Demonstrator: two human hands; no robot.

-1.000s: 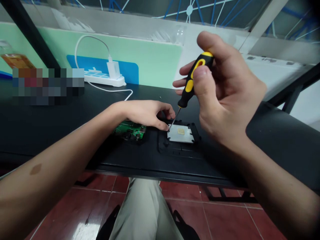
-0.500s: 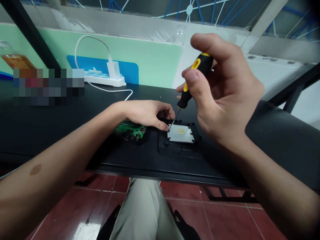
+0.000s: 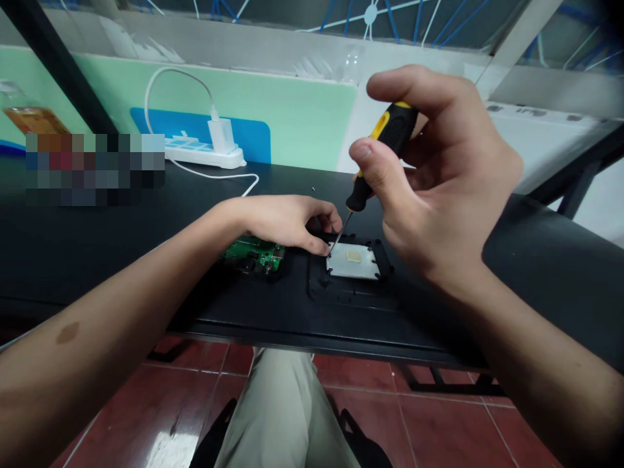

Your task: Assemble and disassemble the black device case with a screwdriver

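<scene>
My right hand (image 3: pixel 439 182) is closed around a black and yellow screwdriver (image 3: pixel 380 153), thumb and fingers on the handle. Its thin shaft slants down to the near-left corner of a silver plate (image 3: pixel 353 263) set in a black plastic frame (image 3: pixel 351 286) on the dark table (image 3: pixel 146 260). My left hand (image 3: pixel 287 221) rests beside that corner with curled fingers pressing on the frame's left edge. A green circuit board (image 3: pixel 256 255) lies just under and left of my left hand.
A white power strip (image 3: pixel 205 155) with a charger (image 3: pixel 221 134) and white cable (image 3: pixel 244 185) sits at the table's back against a green and blue divider (image 3: pixel 273 117). A bottle (image 3: pixel 29 114) stands far left. Red floor tiles and my trouser leg (image 3: pixel 277 416) show below.
My right thumb and fingers have shifted round the screwdriver handle, turning it; the yellow part has rotated away. The tip stays at the same corner. My left hand has not moved.
</scene>
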